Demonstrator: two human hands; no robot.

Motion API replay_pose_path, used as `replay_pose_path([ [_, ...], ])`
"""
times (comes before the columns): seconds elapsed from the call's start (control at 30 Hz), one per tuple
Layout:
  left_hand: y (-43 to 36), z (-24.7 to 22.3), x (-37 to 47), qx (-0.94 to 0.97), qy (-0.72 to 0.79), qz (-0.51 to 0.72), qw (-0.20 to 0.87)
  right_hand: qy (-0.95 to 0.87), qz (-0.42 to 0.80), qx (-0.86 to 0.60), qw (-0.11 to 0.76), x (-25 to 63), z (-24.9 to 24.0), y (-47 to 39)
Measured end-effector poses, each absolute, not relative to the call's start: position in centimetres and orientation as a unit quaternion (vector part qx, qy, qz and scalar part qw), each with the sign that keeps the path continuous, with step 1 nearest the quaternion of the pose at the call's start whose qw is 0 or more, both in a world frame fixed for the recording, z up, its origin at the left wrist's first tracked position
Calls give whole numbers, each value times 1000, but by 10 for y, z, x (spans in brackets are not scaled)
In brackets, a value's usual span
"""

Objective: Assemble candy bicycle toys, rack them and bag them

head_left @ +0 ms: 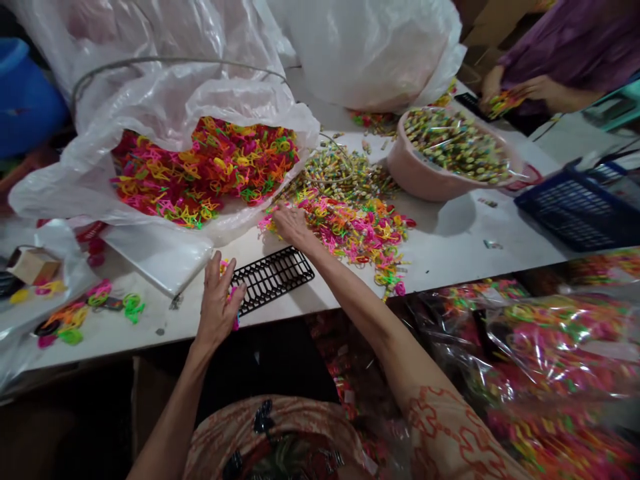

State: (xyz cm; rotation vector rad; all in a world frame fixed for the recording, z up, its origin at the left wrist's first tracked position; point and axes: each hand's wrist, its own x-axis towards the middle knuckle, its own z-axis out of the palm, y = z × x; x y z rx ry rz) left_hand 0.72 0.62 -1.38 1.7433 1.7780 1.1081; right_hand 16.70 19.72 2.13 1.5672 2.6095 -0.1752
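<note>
A black slotted plastic rack [274, 279] lies at the table's front edge. My left hand [216, 303] rests on its left end, thumb apart from the stretched fingers, with pink and yellow bits showing beside and under them. At the left edge of a heap of small bright plastic pieces [345, 230], my right hand [294, 225] points down with bent fingers pressed together. Its fingertips are among pink and orange pieces, and what they pinch is hidden. Behind that heap lies a pile of small patterned cylindrical pieces [345, 167].
A large clear bag [60, 177] spills bright pieces at left. A pink basin [425, 175] holds patterned pieces; a blue basket [575, 210] stands right. Bagged pieces [560, 333] lie below the table edge. Across the table, another person's hands [530, 90] hold bright pieces.
</note>
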Motion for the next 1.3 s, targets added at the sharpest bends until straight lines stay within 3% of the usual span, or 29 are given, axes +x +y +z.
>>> replay_pose_path([
  [0.13, 7, -15, 7, 631, 640, 391, 200, 861, -71, 503, 25, 163, 25, 199],
  [0.23, 7, -13, 7, 634, 641, 383, 202, 838, -112, 532, -46, 169, 17, 180],
  [0.47, 6, -11, 7, 634, 647, 372, 205, 613, -539, 499, -292, 157, -28, 105],
  [0.57, 6, -11, 7, 631, 649, 369, 210, 525, -646, 448, -326, 141, -32, 95],
  [0.63, 6, -10, 7, 634, 647, 367, 210, 513, -651, 448, -336, 134, -31, 95],
  [0.77, 6, -9, 7, 640, 644, 365, 205, 550, -502, 533, -403, 128, -28, 95],
  [0.83, 7, -9, 8, 641, 643, 366, 204, 586, -488, 519, -385, 127, -29, 93],
  [1.13, 8, -3, 11, 643, 655, 346, 193, 812, -344, 454, -126, 117, -25, 91],
  [1.3, 9, -3, 12, 651, 665, 324, 170, 874, -309, 371, -53, 124, -8, 99],
])
